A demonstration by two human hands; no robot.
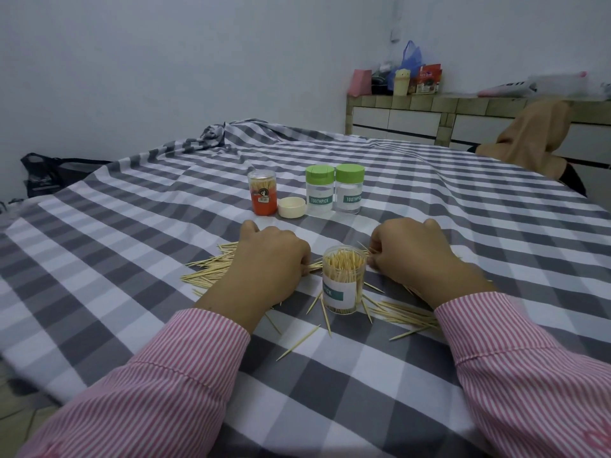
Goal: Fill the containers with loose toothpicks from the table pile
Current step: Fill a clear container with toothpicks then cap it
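hands: left (269, 256), right (408, 251) both pinching toothpicks (211, 271) | containers: 4 | loose lid (291, 207): 1

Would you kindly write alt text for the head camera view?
Both hands, left hand and right hand, gather loose wooden toothpicks on a grey checked tablecloth beside an open clear plastic toothpick jar, nearly full. Behind stand two green-lidded clear jars and an orange container.

Fingertips (305, 271) (both hands') out of sight
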